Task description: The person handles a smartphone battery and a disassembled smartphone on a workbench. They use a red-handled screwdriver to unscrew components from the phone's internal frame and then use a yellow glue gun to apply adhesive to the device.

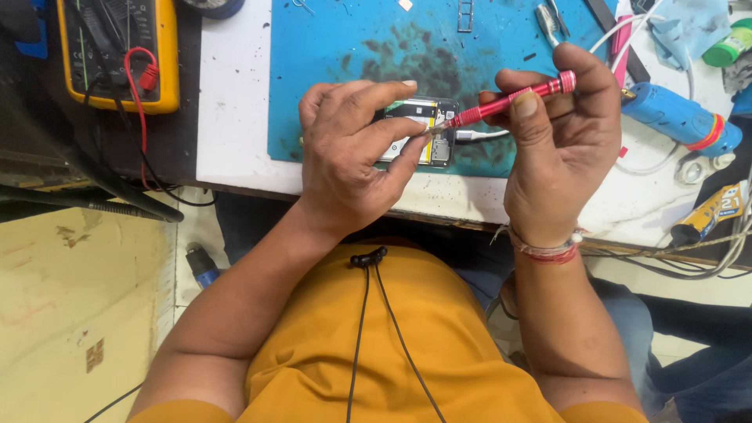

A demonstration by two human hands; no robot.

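Note:
My left hand (352, 153) grips an opened phone (427, 133) with its back cover off, held over the near edge of a stained blue work mat (352, 47). The fingers wrap over most of the phone, so only its right part with the battery and circuit parts shows. My right hand (560, 133) holds a slim red screwdriver (509, 100) between thumb and fingers. Its tip points left and touches the phone's inside near my left fingertips. A white cable (482, 135) runs out from the phone's right end.
A yellow multimeter (117, 51) with red and black leads lies at the back left. A blue hot-glue-type tool (677, 117), tweezers (548, 19), a green-capped bottle (728, 47), a glue tube (709, 211) and tangled cables crowd the right side of the white bench (235, 117).

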